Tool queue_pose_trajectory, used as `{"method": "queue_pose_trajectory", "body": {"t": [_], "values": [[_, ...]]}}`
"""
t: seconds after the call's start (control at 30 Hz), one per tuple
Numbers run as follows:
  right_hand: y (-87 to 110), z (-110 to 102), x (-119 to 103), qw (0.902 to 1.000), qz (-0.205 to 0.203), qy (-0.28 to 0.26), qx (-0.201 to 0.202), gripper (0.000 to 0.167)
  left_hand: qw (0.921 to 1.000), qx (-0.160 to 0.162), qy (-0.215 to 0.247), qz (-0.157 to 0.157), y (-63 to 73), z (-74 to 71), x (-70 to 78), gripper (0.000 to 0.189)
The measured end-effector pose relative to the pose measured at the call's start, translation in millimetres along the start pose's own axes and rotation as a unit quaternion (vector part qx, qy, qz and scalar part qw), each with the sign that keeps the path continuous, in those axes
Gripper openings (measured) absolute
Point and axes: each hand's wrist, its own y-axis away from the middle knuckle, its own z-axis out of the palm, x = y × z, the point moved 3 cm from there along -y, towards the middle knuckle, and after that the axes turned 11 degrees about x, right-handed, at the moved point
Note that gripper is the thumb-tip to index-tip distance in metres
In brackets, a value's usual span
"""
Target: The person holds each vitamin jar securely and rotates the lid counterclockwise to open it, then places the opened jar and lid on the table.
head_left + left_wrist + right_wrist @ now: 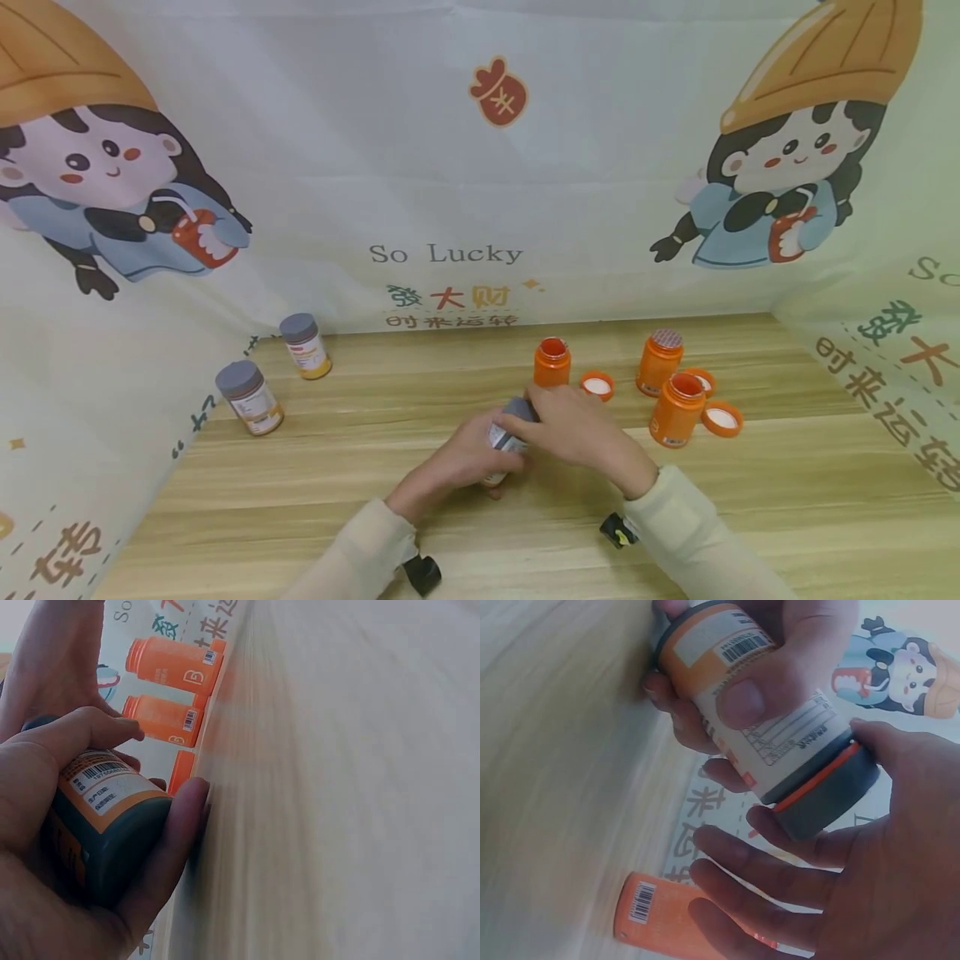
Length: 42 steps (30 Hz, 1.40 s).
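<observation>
Head view: grey-lidded bottle sits btwn both hands near mid-table, tilted, its lid toward 1 o'clock & base toward 7. L hand is curled round the body, one digit pressed on the label. R hand pinches the lid btwn thumb & index; its other fingers are loosely bent & spread, per R-wrist view. Orange strip shows btwn lid & body. Can't tell if the base touches the table.

Clock dirs from that bottle, head view: open orange bottle at 1, just beyond R hand. Loose orange cap at 2, white inside up. Farther at 2, orange bottle w/ patterned top. At 3, another open orange bottle; 2nd cap just past it, 3rd cap partly hidden behind. Two more grey-lidded bottles, upright & apart: one at 9, other nearer 10. Backdrop cloth at 12, printed "So Lucky", cartoon figs. at approx 10 & 2.
</observation>
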Motion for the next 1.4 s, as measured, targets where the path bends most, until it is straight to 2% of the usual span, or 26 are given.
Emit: {"method": "queue_pose_trajectory", "body": {"t": [0.2,0.37,0.57,0.7,1.03,1.4], "values": [[0.2,4,3,0.9994,0.034,0.011,0.002,0.062,0.9999,-0.008,-0.011,0.005,0.6,0.7,1.8,0.051],[0.5,5,2,0.9990,0.044,-0.004,-0.005,0.062,0.9995,-0.021,-0.021,0.007,0.8,-0.4,-0.4,0.050],[-0.8,6,0,0.9994,0.033,-0.010,-0.008,0.059,0.9975,-0.069,0.016,0.004,-0.5,-2.1,-5.3,0.044],[-2.0,6,-1,0.9997,0.023,0.001,-0.005,0.060,0.9957,-0.089,0.028,-0.001,-0.6,-3.5,-6.3,0.044],[-3.6,6,-3,0.9998,-0.014,0.013,0.004,0.055,0.9945,-0.100,0.032,-0.010,-0.3,-5.4,-7.8,0.046],[-3.6,8,-1,0.9993,-0.032,0.019,0.008,0.053,0.9938,-0.106,0.029,-0.015,-0.7,-4.9,-7.5,0.045]]}}
